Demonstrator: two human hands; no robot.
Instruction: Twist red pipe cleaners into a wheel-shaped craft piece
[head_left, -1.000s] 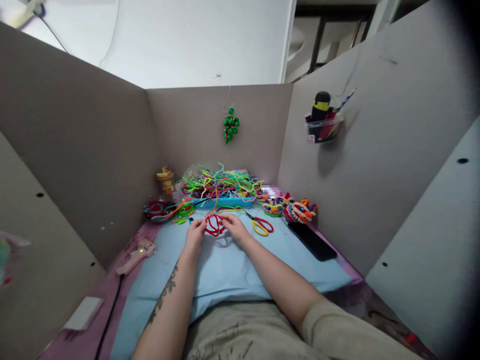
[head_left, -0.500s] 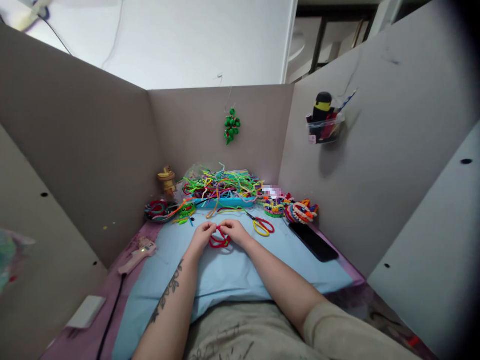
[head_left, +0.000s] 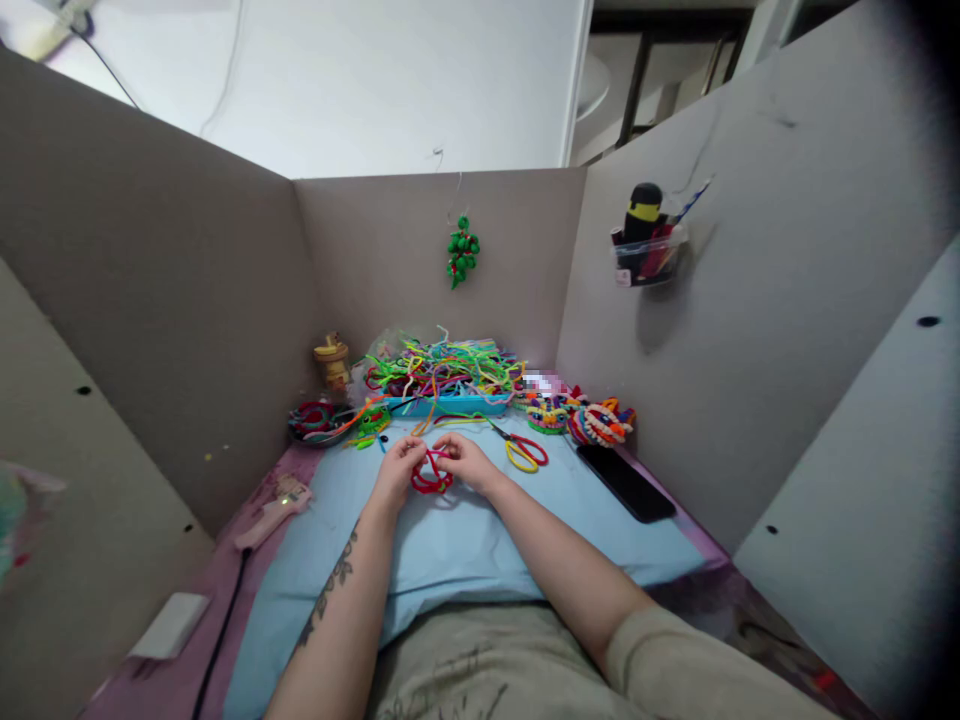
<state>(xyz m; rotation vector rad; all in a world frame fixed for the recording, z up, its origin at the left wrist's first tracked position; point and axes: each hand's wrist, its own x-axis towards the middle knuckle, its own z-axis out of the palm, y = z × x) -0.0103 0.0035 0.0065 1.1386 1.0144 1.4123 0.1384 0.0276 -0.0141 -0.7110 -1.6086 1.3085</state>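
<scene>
Both hands meet near the middle of the blue mat (head_left: 450, 545), toward its far edge. The left hand (head_left: 395, 472) and the right hand (head_left: 466, 460) each pinch one red pipe-cleaner loop (head_left: 430, 473), fingers closed on it from opposite sides; the loop is bent into curls and sits between the two hands, just above the mat.

One pair of scissors (head_left: 521, 450) with yellow and red handles lies just right of the right hand. One black phone (head_left: 625, 482) lies flat near the mat's right edge. One blue tray (head_left: 450, 404) at the far edge holds a heap of mixed-colour pipe cleaners (head_left: 442, 365), too tangled to count. One glue gun (head_left: 271, 499) rests off the mat's left edge. One green ornament (head_left: 462, 252) hangs on the back wall.
</scene>
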